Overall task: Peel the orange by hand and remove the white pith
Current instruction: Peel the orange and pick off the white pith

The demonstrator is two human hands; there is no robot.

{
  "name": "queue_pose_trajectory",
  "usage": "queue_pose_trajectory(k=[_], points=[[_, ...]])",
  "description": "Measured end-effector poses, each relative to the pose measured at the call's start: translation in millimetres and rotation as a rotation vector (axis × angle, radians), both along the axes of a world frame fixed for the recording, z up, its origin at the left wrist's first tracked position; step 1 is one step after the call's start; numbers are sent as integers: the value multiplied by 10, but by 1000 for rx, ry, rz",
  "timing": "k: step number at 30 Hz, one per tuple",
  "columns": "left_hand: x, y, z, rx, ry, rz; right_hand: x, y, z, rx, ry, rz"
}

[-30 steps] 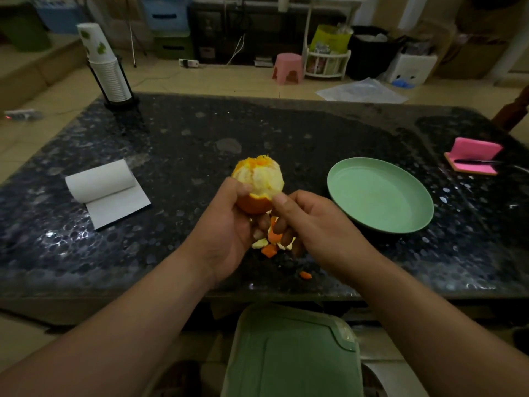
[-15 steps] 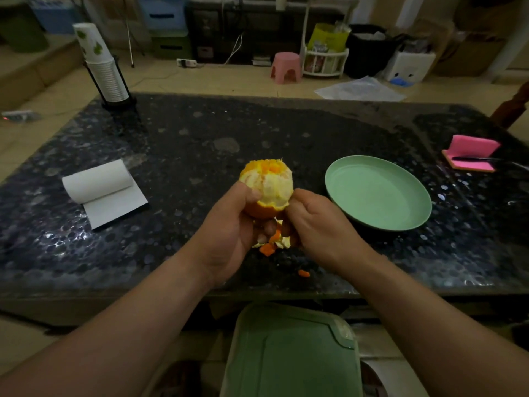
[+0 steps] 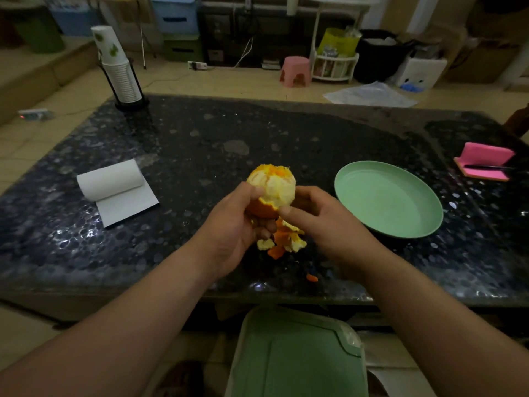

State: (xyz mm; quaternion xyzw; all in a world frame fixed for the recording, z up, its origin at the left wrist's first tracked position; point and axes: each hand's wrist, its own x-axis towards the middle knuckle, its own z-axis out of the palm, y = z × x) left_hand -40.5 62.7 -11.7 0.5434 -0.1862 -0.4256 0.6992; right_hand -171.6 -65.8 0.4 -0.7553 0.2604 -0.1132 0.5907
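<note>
A mostly peeled orange [image 3: 273, 188] is held above the dark table, pale pith covering its upper part and a cup of orange rind left at its bottom. My left hand [image 3: 232, 224] grips it from the left and below, thumb on the pith. My right hand [image 3: 320, 222] is at its right side, thumb tip pressed at the torn edge of the rind. A small heap of peel pieces [image 3: 284, 239] lies on the table under the hands, and one scrap [image 3: 312, 277] lies nearer the front edge.
A green plate [image 3: 389, 199] stands right of the hands. A paper towel roll [image 3: 114, 184] lies at left, a stack of paper cups [image 3: 120, 70] at the back left, a pink holder [image 3: 483, 161] at far right. A green bin lid [image 3: 294, 356] sits below the table's front edge.
The orange has been turned a little in my left hand. My right thumb has moved up from under the fruit to the rind's torn edge.
</note>
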Motion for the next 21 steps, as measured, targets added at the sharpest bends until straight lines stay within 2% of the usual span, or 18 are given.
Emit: queue_pose_trajectory(k=[5, 11, 15, 21], points=[[5, 19, 74, 49, -92, -63, -47, -92, 51, 128, -100, 124], [-14, 56, 130, 208, -302, -108, -88, -114, 131, 84, -147, 197], [-57, 47, 151, 195, -341, -120, -75, -109, 123, -30, -153, 110], [-1, 85, 141, 284, -557, -162, -71, -85, 70, -362, -44, 97]])
